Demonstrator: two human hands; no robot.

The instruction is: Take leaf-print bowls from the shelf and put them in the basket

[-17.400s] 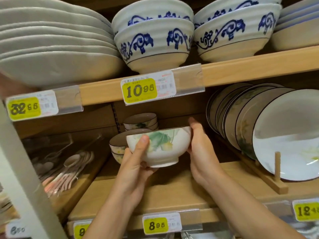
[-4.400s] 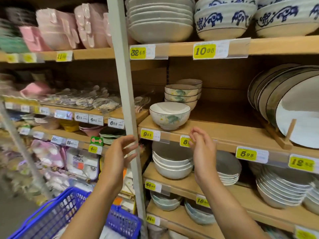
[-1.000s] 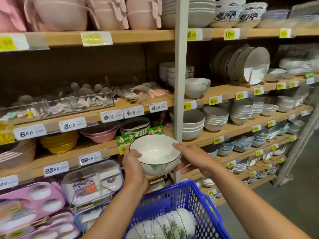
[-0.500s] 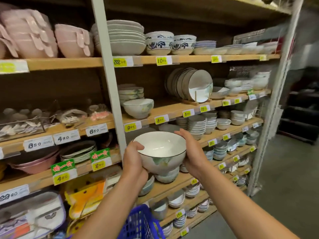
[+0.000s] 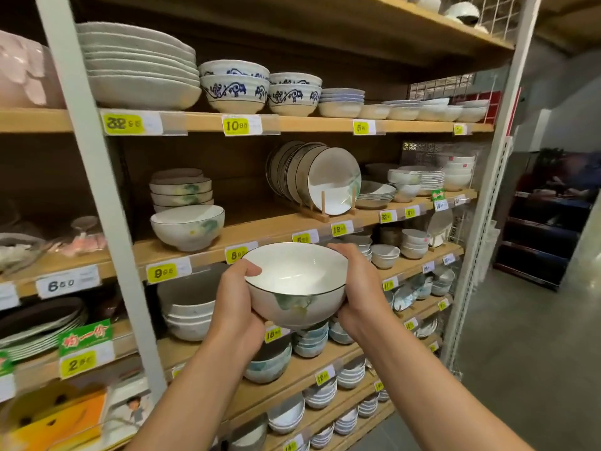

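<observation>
A: A shop aisle is shown, lined with wooden shelves (image 5: 253, 218) of crockery and marked with yellow price tags (image 5: 165, 272). Where is the bowl in hand to be found?

B: A leaf-print bowl (image 5: 294, 284) is held upright in the air, in front of the shelf edge and clear of it. It is gripped from both sides: the left hand (image 5: 237, 304) is curled round its left wall with the thumb laid on the rim, and the right hand (image 5: 361, 288) is wrapped round the right wall.

A: And the others?

B: A second leaf-print bowl (image 5: 187, 227) is seen on the shelf, with a stack of similar bowls (image 5: 180, 190) just behind it.

A: Is the basket seen?

B: It is not, so its place cannot be told.

A: How is the step best done?

B: The carry to the basket is judged to be the step in hand. The bowl should be kept level and supported by both hands until it is lowered in. Glazed ware is likely to be slippery, so the grip should not be eased early. It should be set down gently, rim up, and not dropped, since chipping is the risk.
</observation>
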